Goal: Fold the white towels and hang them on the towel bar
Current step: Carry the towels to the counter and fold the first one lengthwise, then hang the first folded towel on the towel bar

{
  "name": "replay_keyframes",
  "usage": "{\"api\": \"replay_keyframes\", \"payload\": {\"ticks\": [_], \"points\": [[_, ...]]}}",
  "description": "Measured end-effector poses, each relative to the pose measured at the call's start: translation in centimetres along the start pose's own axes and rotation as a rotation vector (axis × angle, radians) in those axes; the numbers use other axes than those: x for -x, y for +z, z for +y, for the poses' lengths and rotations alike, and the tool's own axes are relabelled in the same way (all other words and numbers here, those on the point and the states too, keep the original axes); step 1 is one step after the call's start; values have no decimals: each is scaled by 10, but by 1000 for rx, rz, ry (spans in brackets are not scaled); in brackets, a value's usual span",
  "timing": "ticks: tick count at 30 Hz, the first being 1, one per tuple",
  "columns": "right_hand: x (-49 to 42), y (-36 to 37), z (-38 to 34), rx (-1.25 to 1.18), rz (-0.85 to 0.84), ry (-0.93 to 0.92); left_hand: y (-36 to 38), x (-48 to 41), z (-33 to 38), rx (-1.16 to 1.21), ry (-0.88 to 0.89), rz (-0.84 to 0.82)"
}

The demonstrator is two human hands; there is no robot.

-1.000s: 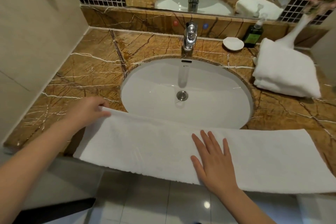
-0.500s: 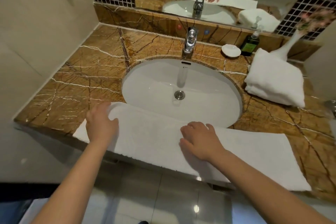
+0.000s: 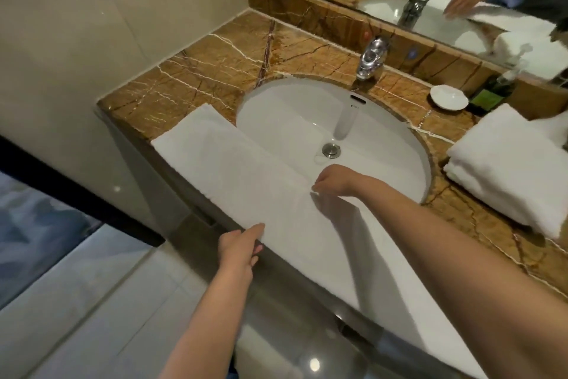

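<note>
A long white towel (image 3: 233, 169), folded into a strip, lies along the front edge of the brown marble counter (image 3: 215, 71) and across the near rim of the sink. My left hand (image 3: 242, 245) pinches the towel's near edge where it overhangs the counter. My right hand (image 3: 330, 178) pinches its far edge over the basin, fingers curled. A second white towel (image 3: 507, 163), folded thick, rests on the counter at the right. No towel bar is in view.
The white oval sink (image 3: 307, 114) has a chrome tap (image 3: 372, 57) behind it. A small white dish (image 3: 448, 97) and a dark green pump bottle (image 3: 495, 91) stand at the back right. A mirror runs above the backsplash. A wall closes the left side.
The camera has swung left and tilted. My left hand moved from the towel's left end to its near edge at the middle. My right hand shifted from flat on the towel to pinching the far edge.
</note>
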State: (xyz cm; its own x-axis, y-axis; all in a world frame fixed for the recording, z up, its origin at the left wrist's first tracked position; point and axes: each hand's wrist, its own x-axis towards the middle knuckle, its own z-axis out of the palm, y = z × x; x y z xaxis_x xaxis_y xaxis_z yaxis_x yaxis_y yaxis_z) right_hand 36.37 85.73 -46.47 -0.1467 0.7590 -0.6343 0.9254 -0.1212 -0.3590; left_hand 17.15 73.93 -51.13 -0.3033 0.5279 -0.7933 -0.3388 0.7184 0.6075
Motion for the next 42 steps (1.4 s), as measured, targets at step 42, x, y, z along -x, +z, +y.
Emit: {"api": "replay_keyframes", "payload": {"ticks": [42], "points": [[42,-117,-91,-831,167,-370,-44,70,201,-30,552,-247]]}}
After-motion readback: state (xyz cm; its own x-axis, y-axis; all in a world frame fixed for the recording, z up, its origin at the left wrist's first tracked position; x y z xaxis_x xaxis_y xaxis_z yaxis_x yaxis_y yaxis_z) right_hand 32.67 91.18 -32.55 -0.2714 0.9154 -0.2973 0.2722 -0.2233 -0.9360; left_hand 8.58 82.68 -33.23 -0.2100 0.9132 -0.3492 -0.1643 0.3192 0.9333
